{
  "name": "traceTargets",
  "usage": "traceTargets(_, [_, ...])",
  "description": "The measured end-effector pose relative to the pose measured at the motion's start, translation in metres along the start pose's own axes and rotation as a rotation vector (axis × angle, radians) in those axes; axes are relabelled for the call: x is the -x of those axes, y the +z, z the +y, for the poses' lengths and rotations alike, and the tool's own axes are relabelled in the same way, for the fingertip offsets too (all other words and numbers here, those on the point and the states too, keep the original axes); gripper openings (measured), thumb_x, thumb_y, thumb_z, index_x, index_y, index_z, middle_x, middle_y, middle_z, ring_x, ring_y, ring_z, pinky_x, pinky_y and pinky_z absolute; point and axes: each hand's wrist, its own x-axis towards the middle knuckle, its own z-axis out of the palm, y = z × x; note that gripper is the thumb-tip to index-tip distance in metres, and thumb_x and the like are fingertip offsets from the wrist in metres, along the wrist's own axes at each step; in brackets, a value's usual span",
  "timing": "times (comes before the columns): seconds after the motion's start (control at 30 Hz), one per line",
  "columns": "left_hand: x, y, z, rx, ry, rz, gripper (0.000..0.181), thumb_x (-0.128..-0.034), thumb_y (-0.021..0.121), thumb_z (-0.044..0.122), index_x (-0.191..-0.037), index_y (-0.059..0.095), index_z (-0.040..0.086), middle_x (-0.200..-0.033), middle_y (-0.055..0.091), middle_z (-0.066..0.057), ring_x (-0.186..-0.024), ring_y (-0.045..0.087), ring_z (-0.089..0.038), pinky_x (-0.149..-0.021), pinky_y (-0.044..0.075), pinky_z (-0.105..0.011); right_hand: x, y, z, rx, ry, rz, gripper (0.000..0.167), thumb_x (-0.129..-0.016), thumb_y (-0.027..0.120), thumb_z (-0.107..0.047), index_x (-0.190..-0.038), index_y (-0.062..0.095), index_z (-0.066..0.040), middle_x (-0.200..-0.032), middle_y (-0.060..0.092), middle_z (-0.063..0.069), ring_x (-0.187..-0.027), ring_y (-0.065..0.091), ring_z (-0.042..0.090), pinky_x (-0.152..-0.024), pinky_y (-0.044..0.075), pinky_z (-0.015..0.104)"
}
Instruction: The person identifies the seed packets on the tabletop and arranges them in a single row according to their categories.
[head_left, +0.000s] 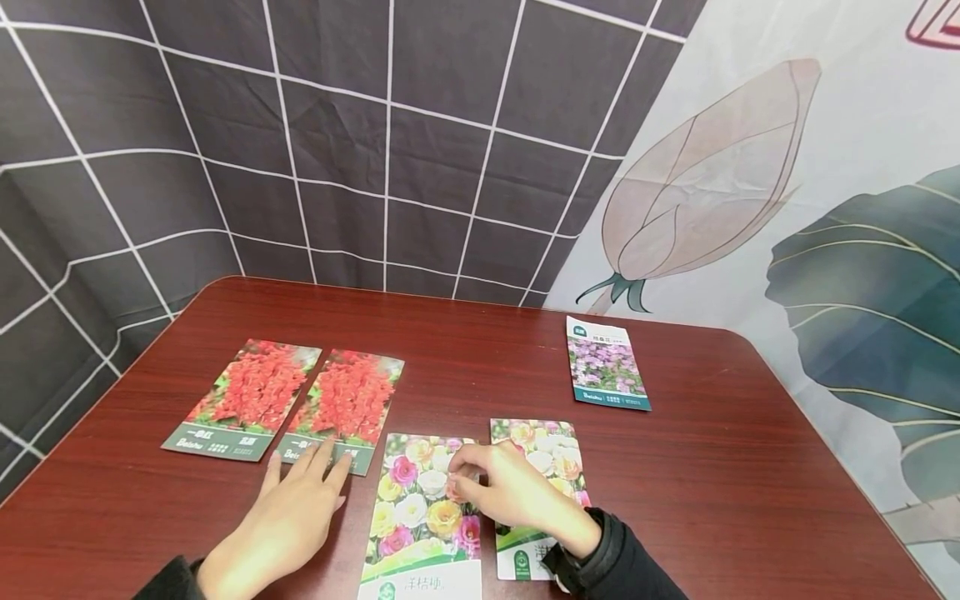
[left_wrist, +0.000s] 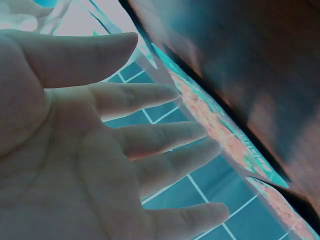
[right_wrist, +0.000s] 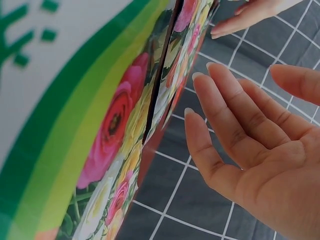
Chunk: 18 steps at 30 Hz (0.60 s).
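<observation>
Five flower packets under two unclenched hands

The middle packet (head_left: 420,508) lies flat, covered in pink, white, yellow and orange blooms; below them a green curve runs into a white band with pale lettering and a green badge, its near edge cut off by the view. Just right of it lies its twin packet (head_left: 564,458), with the same print, partly covered by the right hand (head_left: 517,492). That hand hovers over the middle packet's right edge, its grip loose and bent, holding nothing.

Left of the middle packet and farther back, two red packets (head_left: 243,400) (head_left: 352,396) lie side by side, slanted, with white "Beishu" lettering on grey-green bands. The left hand (head_left: 292,517) spreads straight fingers over the nearer one's lower edge, its grip empty; whether it touches is unclear. Beyond the middle packet to the right sits a purple packet (head_left: 607,365), white on top, teal at the base.

The counter (head_left: 712,467) beneath them is reddish-brown and wood-grained. Behind the middle packet hangs dark cloth (head_left: 337,142) with a white grid; to the right of that packet, white cloth (head_left: 750,50) bears a pinkish bud and a blue-green leaf.
</observation>
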Motion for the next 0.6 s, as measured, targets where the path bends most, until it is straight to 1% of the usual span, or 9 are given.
traceTargets(0.1, [-0.0012, 0.0000, -0.0014, 0.008, -0.004, -0.019, 0.042, -0.0957, 0.058, 0.015, -0.133, 0.052, -0.005, -0.141, 0.039, -0.033, -0.130, 0.035, -0.051, -0.098, 0.015, -0.077, 0.0005, -0.0007, -0.0005, -0.001, 0.010, -0.004, 0.013, -0.096, 0.055, -0.007, -0.098, 0.067, -0.002, -0.084, 0.070, 0.006, -0.060, 0.053, 0.000, -0.056, 0.039, 0.018])
traceTargets(0.27, [-0.0015, 0.0000, -0.0039, 0.010, -0.016, -0.044, 0.042, -0.0960, 0.058, 0.015, -0.132, 0.053, -0.004, -0.139, 0.041, -0.035, -0.128, 0.038, -0.052, -0.097, 0.016, -0.077, 0.0004, -0.0006, -0.0007, -0.007, 0.016, -0.011, 0.014, -0.096, 0.055, -0.008, -0.098, 0.067, -0.002, -0.084, 0.070, 0.006, -0.061, 0.054, 0.001, -0.057, 0.040, 0.019])
traceTargets(0.43, [-0.0010, 0.0000, -0.0052, 0.002, -0.022, -0.050, 0.042, -0.0958, 0.058, 0.015, -0.132, 0.053, -0.005, -0.139, 0.041, -0.036, -0.127, 0.039, -0.053, -0.097, 0.017, -0.077, 0.0005, -0.0008, -0.0004, -0.008, 0.015, -0.014, 0.014, -0.096, 0.055, -0.009, -0.098, 0.067, -0.003, -0.084, 0.069, 0.005, -0.062, 0.055, 0.000, -0.058, 0.041, 0.019])
traceTargets(0.6, [-0.0014, -0.0001, -0.0053, -0.006, -0.016, -0.041, 0.041, -0.0955, 0.059, 0.015, -0.131, 0.054, -0.005, -0.137, 0.042, -0.036, -0.126, 0.040, -0.052, -0.096, 0.018, -0.077, 0.0002, -0.0006, -0.0007, -0.007, 0.015, -0.013, 0.014, -0.096, 0.055, -0.008, -0.098, 0.067, -0.002, -0.084, 0.069, 0.005, -0.063, 0.055, 0.000, -0.059, 0.042, 0.019])
